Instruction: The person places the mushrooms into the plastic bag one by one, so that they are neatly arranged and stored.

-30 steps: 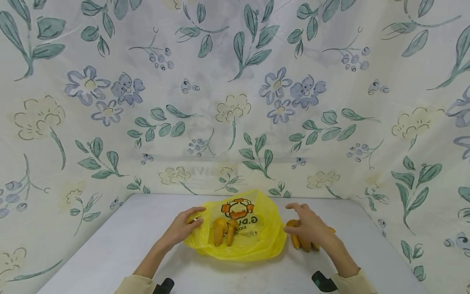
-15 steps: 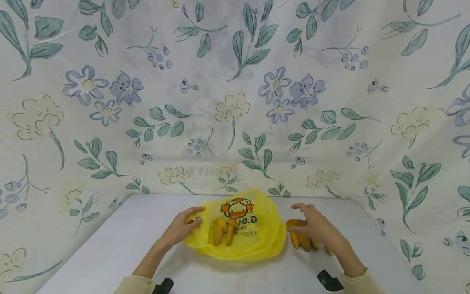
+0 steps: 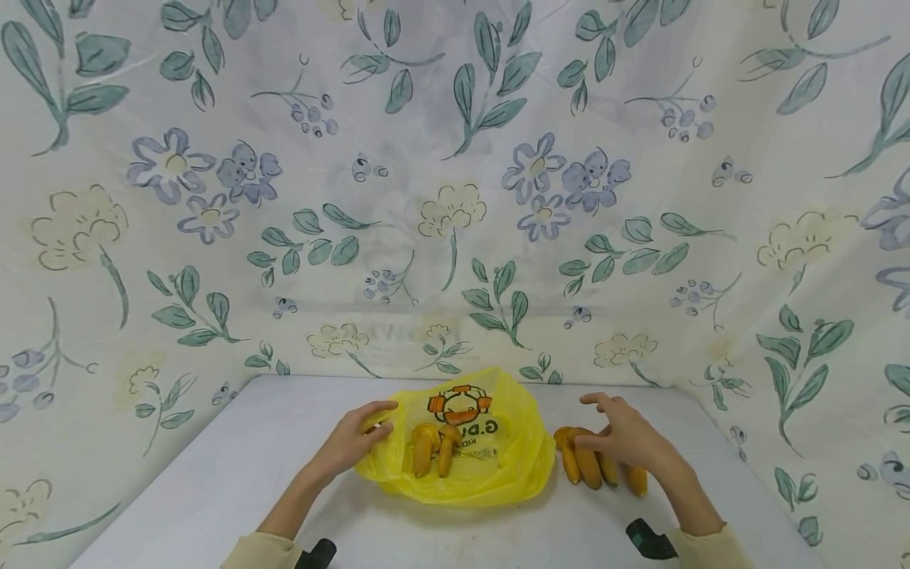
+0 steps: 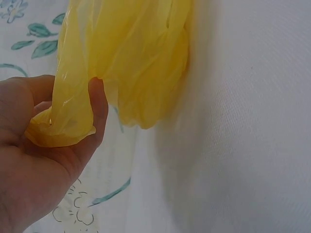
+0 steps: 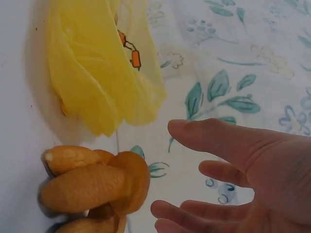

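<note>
A yellow plastic bag (image 3: 515, 478) lies with its mouth spread, a cartoon duck print showing inside. On its inner side rest two orange-brown mushrooms (image 3: 424, 452) with thick stems. My left hand (image 3: 350, 439) grips the bag's left edge; in the left wrist view, a fold of yellow plastic (image 4: 73, 111) runs between thumb and fingers. To the bag's right, several more mushrooms (image 3: 587, 468) lie side by side on the table. Above them is my right hand (image 3: 631, 435), fingers apart and holding nothing. The right wrist view shows these mushrooms (image 5: 82, 189) below and beyond the fingertips.
The white table (image 3: 235, 466) extends to both sides of the bag. Behind it hangs a floral cloth (image 3: 398, 261), which also drapes at left and right. Dark devices sit at the wrists, such as the right one (image 3: 648, 540).
My right hand has drawn away from the bag's right edge, moving right over the loose mushrooms and uncovering more of them. The left hand and bag have stayed put.
</note>
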The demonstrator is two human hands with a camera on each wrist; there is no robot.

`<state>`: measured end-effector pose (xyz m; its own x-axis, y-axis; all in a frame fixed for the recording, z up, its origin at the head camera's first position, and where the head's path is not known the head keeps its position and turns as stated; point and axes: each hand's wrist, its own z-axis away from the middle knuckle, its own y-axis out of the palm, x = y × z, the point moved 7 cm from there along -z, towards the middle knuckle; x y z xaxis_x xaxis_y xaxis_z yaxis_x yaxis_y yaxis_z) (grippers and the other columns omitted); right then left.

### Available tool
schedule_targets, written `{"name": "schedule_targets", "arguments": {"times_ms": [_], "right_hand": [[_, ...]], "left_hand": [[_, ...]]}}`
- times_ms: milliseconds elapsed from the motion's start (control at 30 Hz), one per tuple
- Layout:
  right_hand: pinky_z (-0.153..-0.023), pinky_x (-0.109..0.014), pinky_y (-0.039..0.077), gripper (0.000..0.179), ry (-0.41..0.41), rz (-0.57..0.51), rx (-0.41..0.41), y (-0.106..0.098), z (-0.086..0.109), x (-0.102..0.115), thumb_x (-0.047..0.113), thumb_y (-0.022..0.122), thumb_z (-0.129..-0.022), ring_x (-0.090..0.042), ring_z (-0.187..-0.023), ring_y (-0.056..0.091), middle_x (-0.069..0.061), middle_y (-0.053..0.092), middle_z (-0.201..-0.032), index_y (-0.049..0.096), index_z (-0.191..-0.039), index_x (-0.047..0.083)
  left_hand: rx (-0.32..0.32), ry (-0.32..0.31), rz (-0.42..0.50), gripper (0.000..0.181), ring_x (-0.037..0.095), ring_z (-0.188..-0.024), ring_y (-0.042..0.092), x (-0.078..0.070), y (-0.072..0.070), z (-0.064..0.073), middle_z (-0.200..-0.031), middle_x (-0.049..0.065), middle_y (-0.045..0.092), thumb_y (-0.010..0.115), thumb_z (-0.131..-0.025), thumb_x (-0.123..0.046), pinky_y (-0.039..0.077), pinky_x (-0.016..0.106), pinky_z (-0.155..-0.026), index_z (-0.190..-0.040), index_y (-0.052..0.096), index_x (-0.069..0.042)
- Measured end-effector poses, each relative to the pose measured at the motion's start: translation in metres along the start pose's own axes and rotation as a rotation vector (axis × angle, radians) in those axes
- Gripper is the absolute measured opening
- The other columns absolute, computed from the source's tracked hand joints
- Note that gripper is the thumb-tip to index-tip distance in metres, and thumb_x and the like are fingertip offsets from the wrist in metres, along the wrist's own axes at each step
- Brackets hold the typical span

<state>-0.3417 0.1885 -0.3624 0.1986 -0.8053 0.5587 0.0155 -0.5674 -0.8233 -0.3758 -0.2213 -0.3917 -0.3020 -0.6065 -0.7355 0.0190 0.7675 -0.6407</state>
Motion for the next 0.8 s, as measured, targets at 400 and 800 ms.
{"name": "schedule_targets", "arguments": {"times_ms": [400,800], "right_hand": [[-0.074,-0.04,0.059,0.073,0.036,-0.003,0.036,-0.007,-0.001,-0.017,0.039,0.078,-0.081,-0.027,-0.094,0.065,-0.032,0.048,-0.133,0.047,-0.139,0.007],[-0.076,-0.042,0.058,0.071,0.021,-0.002,0.081,-0.011,0.0,-0.031,0.035,0.079,-0.081,-0.027,-0.093,0.065,-0.029,0.053,-0.126,0.047,-0.138,0.005]], "left_hand": [[0.0,-0.004,0.003,0.038,0.038,-0.136,0.045,0.001,0.001,0.0,-0.144,0.017,0.053,0.059,-0.097,-0.014,0.038,0.057,-0.111,-0.135,0.057,-0.01],[-0.001,-0.007,-0.002,0.038,0.035,-0.132,0.049,0.002,0.002,-0.001,-0.145,0.017,0.053,0.059,-0.097,-0.015,0.041,0.055,-0.109,-0.135,0.057,-0.011]]}}
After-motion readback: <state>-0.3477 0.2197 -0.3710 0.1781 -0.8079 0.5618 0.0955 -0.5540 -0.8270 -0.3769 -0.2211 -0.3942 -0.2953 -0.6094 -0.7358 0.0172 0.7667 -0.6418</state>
